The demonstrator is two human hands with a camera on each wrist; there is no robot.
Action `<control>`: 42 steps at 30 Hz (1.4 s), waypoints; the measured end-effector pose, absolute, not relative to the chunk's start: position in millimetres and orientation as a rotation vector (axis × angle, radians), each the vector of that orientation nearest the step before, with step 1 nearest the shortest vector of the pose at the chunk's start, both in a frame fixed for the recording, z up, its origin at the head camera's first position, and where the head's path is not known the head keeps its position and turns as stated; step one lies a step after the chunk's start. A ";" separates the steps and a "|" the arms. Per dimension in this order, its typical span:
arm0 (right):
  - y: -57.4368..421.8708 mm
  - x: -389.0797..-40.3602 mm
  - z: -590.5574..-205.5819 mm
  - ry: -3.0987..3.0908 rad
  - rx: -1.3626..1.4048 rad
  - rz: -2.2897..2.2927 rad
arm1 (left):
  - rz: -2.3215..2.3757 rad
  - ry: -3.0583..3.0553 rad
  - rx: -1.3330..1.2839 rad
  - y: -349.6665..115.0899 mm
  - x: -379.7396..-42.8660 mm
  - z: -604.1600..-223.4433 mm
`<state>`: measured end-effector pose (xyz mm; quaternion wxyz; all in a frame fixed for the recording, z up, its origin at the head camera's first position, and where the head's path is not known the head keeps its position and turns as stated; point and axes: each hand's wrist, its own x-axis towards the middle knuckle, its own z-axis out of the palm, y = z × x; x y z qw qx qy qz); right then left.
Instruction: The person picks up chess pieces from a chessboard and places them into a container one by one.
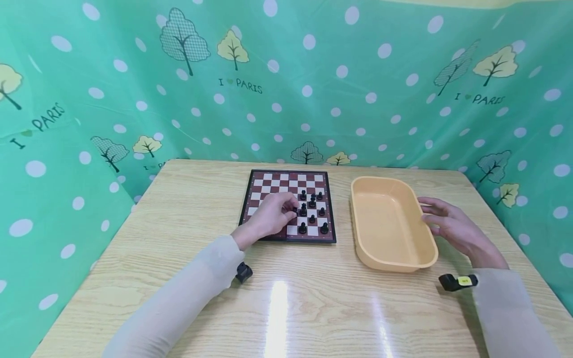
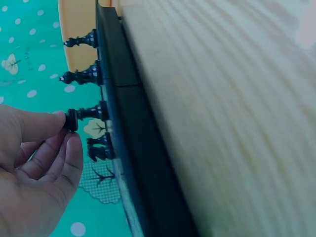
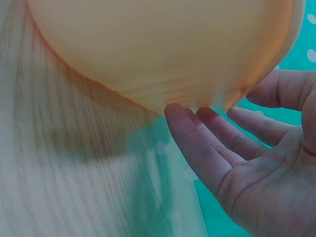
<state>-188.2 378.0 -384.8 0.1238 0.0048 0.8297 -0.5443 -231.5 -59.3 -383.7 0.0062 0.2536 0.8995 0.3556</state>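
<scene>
Your left hand [image 1: 268,219] reaches in from your 7 o'clock and pinches a small black chess piece [image 2: 72,120] between thumb and fingers. That piece is above the chessboard [image 1: 272,184], lifted off its surface as the left wrist view shows, with your fingers covering part of it. It sits close to the other black pieces [image 1: 303,211], which stand upright on the board's 3 o'clock half. The board lies open, with its red and white squares up and a dark border around them, at your 12 o'clock on the wooden table [image 1: 322,283].

At your 2 o'clock stands the pale orange tray [image 1: 389,223], apart from the board, its long side running away from you. Your right hand [image 1: 456,231] is at the tray's 3 o'clock side, fingers loosely extended rather than curled around it, fingertips at the outer wall and thumb near the rim; how firmly they touch the plastic is hard to tell.

You wear light sleeves [image 1: 188,298], and a black device [image 1: 456,282] with a yellow label shows at your right wrist. Beyond the table's 12 o'clock edge hangs a green cloth [image 1: 286,99] printed with white dots and trees.
</scene>
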 end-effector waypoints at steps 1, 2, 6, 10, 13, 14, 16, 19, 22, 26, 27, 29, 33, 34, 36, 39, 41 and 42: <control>377.9 -188.0 -384.5 2.416 0.015 -1.589 | 1.112 2.814 0.803 -58.0 -231.4 -382.1; 377.9 -187.9 -384.2 2.412 0.017 -1.590 | 1.112 2.811 0.813 -56.5 -231.0 -380.3; 378.4 -187.5 -384.0 2.398 0.017 -1.599 | 1.128 2.786 0.851 -48.3 -230.9 -374.0; 378.5 -187.4 -384.9 2.396 0.016 -1.605 | 1.153 2.760 0.882 -38.1 -231.0 -368.4; 378.3 -187.6 -384.9 2.403 0.031 -1.594 | 1.163 2.740 0.902 -30.3 -230.1 -364.5; 378.2 -187.8 -385.1 2.407 0.036 -1.586 | 1.160 2.738 0.909 -27.7 -229.7 -363.5; 378.2 -188.1 -385.2 2.413 0.049 -1.570 | 1.159 2.729 0.929 -22.3 -228.8 -361.7; 378.3 -188.2 -385.0 2.421 0.062 -1.554 | 1.175 2.709 0.968 -12.9 -227.9 -359.3; 378.3 -187.9 -384.7 2.424 0.066 -1.552 | 1.202 2.672 0.998 -2.3 -226.4 -356.0; 378.5 -187.4 -384.8 2.414 0.061 -1.577 | 1.205 2.645 1.030 13.6 -223.1 -352.7; 378.5 -187.2 -384.9 2.410 0.060 -1.586 | 1.207 2.637 1.043 18.1 -222.2 -352.4; 378.6 -187.1 -385.0 2.405 0.061 -1.598 | 1.209 2.620 1.071 27.1 -220.0 -351.5; 378.7 -187.5 -385.3 2.407 0.066 -1.590 | 1.213 2.573 1.128 45.8 -215.6 -351.8; 378.7 -187.8 -385.3 2.410 0.067 -1.586 | 1.210 2.561 1.135 50.3 -214.3 -351.9; 378.7 -188.4 -385.5 2.412 0.066 -1.581 | 1.213 2.534 1.148 58.6 -211.7 -352.2; 378.8 -189.2 -385.5 2.413 0.064 -1.581 | 1.207 2.506 1.174 69.8 -207.5 -352.3; 378.5 -189.5 -385.4 2.411 0.065 -1.585 | 1.192 2.493 1.195 76.8 -205.4 -353.0; 378.4 -189.6 -385.4 2.412 0.065 -1.586 | 1.181 2.492 1.210 80.4 -204.6 -353.6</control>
